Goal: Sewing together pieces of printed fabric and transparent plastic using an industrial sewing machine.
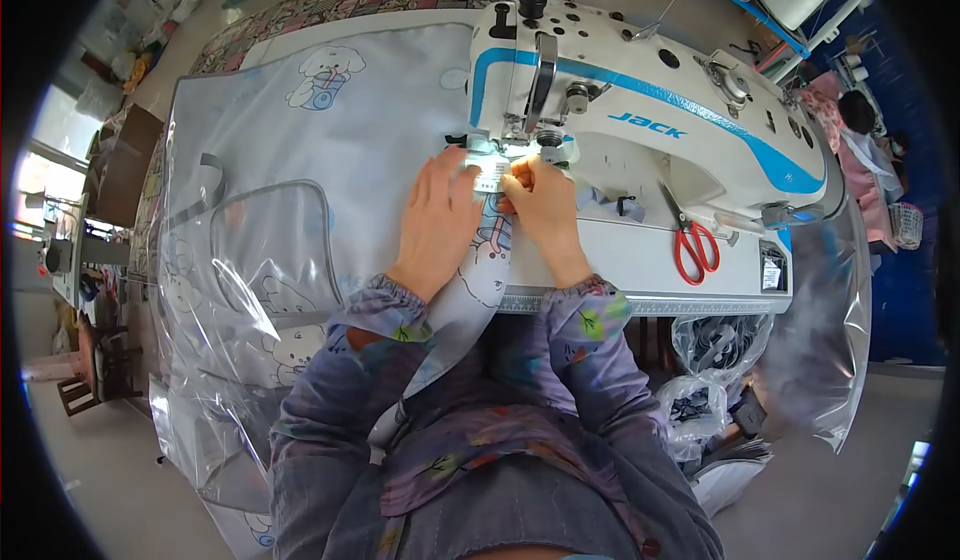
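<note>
Under the lit needle area of a white and blue sewing machine [640, 100], a small white printed label [488, 174] lies on pale grey fabric. My left hand [437, 222] rests flat on the fabric left of the label, fingers stretched toward the presser foot, fingertips beside the label's edge. My right hand [545, 210] pinches the label's right edge between thumb and forefinger. A narrow fabric piece with a cartoon print [480, 280] runs from beneath the label down toward my lap. Glare from the lamp washes out the needle and part of the label.
Red-handled scissors [695, 250] lie on the machine bed to the right. A large grey cartoon-print sheet with clear plastic [370, 100] spreads over the left side. Plastic bags of dark strips [715, 345] sit below the table edge. White thread cones [810, 2] stand at the upper right.
</note>
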`<state>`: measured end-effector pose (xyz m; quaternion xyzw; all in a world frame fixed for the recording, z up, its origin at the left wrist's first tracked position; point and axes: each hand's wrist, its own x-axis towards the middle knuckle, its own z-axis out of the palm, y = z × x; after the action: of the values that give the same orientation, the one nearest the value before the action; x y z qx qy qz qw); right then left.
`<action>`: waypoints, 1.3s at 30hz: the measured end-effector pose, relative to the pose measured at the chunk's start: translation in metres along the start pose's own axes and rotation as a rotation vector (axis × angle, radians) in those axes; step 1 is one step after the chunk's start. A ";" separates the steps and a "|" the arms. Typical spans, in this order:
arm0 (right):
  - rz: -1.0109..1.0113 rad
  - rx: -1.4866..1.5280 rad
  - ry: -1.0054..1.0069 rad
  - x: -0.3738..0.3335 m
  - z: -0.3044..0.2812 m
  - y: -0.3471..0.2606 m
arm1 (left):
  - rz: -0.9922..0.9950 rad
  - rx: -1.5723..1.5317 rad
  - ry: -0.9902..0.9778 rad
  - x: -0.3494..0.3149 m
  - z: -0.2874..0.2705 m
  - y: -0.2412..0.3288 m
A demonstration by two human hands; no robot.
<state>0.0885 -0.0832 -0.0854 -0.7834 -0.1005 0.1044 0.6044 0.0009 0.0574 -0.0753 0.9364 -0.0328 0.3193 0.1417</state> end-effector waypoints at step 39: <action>0.244 0.094 -0.843 -0.168 -0.034 0.042 | -0.109 -0.939 -0.323 -0.101 -0.101 0.043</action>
<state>-0.0619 -0.1727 -0.1108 -0.6501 -0.2403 0.4901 0.5286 -0.1452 0.0419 -0.0491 0.8094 -0.1458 0.1129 0.5576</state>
